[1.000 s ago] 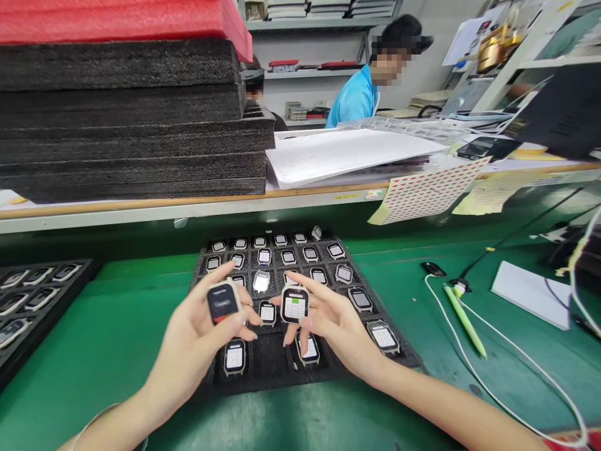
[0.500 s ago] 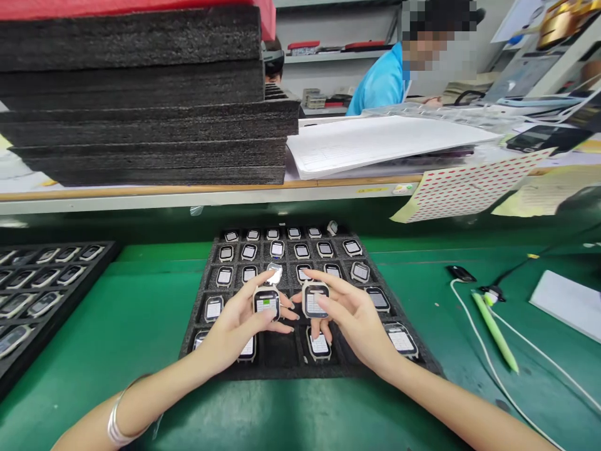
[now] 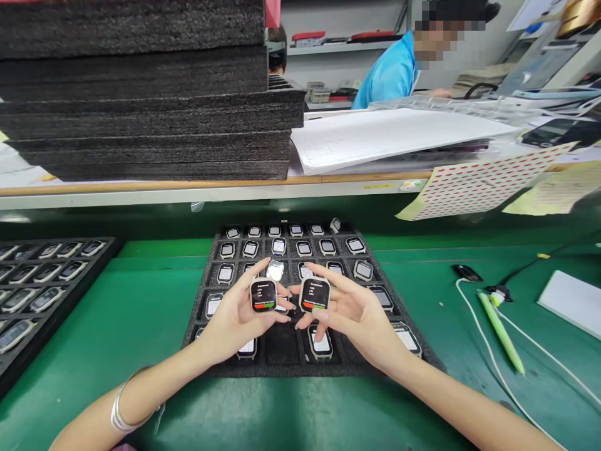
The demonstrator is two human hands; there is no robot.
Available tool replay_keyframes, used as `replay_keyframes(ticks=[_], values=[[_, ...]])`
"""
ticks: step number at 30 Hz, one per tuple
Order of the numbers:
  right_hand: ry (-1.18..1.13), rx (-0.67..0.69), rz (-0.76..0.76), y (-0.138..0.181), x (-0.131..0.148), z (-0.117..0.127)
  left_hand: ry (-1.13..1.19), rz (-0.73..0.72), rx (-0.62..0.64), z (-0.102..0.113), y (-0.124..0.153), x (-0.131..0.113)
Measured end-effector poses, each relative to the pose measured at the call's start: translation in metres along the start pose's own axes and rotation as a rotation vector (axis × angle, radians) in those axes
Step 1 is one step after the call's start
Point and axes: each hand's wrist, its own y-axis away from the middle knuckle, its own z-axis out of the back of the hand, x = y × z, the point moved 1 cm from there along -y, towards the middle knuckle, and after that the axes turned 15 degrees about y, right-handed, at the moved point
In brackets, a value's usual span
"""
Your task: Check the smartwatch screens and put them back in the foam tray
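Note:
My left hand (image 3: 235, 322) grips a small smartwatch body (image 3: 263, 295) whose dark screen shows a red and green bar. My right hand (image 3: 350, 316) grips a second smartwatch body (image 3: 314, 294) with the same dark screen. Both are held side by side, screens towards me, above a black foam tray (image 3: 206, 275) with several watch bodies lying in its pockets. Most of those screens are lit white. One pocket near the tray's front middle is bare.
A second black tray (image 3: 32, 285) of watch bodies lies at the left on the green mat. A green pen (image 3: 501, 332), white cables and a white pad lie at the right. Stacked black foam sheets (image 3: 141, 94), papers and a dotted sticker sheet sit on the shelf above. A person in blue sits beyond.
My left hand has moved in towards the right hand, so both watches are now side by side. Their screens went from white to dark with a red and green bar.

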Motion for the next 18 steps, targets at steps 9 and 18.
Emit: replay_keyframes(ticks=[9,18], values=[[-0.008,-0.058,-0.042,0.0012,-0.0033,-0.0012,-0.079,-0.013,-0.026,0.0021,-0.0007,-0.0022],[-0.005,0.018,-0.023,0.0021,-0.0064,0.0001,-0.155,-0.05,-0.06,0.0009,-0.0036,-0.0009]])
